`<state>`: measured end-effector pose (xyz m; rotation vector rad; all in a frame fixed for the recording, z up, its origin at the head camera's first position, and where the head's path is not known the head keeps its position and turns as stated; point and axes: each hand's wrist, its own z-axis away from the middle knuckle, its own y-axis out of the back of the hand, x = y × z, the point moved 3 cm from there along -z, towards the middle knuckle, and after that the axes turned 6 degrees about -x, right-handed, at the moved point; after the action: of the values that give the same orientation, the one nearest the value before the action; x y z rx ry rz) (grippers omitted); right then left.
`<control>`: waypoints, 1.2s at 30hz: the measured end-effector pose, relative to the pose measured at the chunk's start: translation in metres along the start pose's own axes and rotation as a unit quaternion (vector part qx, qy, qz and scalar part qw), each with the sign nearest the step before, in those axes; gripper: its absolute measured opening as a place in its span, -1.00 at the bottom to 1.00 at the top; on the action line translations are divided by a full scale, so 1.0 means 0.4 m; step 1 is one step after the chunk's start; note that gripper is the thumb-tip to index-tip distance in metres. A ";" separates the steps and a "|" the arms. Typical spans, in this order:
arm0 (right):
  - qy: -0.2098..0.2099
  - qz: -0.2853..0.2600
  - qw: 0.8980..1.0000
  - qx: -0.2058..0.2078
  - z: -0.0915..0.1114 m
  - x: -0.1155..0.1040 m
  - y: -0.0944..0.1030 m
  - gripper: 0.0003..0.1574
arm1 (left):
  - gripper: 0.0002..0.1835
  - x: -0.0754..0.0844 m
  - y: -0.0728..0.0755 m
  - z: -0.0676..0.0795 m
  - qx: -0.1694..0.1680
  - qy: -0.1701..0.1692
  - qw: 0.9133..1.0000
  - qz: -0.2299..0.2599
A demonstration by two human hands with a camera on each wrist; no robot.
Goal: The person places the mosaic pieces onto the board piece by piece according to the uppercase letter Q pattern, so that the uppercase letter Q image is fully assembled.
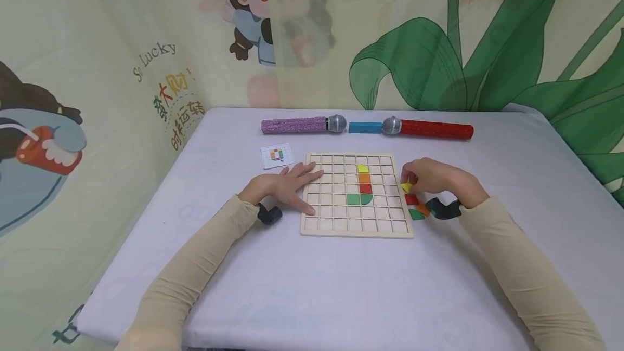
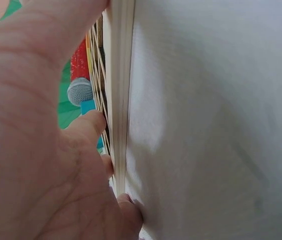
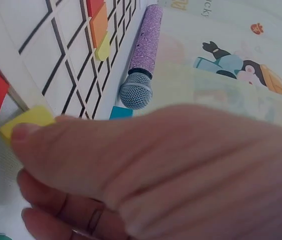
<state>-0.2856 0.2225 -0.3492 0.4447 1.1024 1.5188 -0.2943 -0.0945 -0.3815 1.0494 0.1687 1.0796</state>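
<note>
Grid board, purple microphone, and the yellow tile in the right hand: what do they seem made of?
Grid board: likely wood, matt, judging by its pale beige colour.
Purple microphone: glittery, speckled covering, base material unclear; its grey mesh head looks like metal, from the woven grille.
Yellow tile: smooth, evenly coloured; painted wood or plastic, I can't tell which.

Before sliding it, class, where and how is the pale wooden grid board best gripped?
Probably pinch the board's near rim, approaching from the front: it lies flat with that straight edge bare, while small coloured pieces lie beside its right edge.
</note>
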 end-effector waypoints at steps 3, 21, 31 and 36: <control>0.016 -0.004 1.000 0.008 0.002 -0.002 0.002 -0.75 | 0.14 -0.001 0.000 0.000 -0.001 0.000 1.000 -0.001; 0.132 -0.032 0.984 0.114 -0.001 -0.089 0.000 -0.75 | 0.13 -0.010 -0.005 -0.003 0.003 0.004 1.000 -0.009; 0.239 0.023 0.965 0.102 -0.060 -0.217 -0.038 -0.78 | 0.13 -0.014 -0.006 -0.008 -0.002 0.013 1.000 -0.011; 0.263 0.055 0.959 0.087 -0.078 -0.272 -0.066 -0.78 | 0.12 -0.016 -0.007 -0.013 0.002 0.011 1.000 -0.026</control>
<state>-0.2647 0.1081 -0.3544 0.2228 1.6564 1.6961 -0.2986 -0.0965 -0.3885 1.0312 0.2153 1.0445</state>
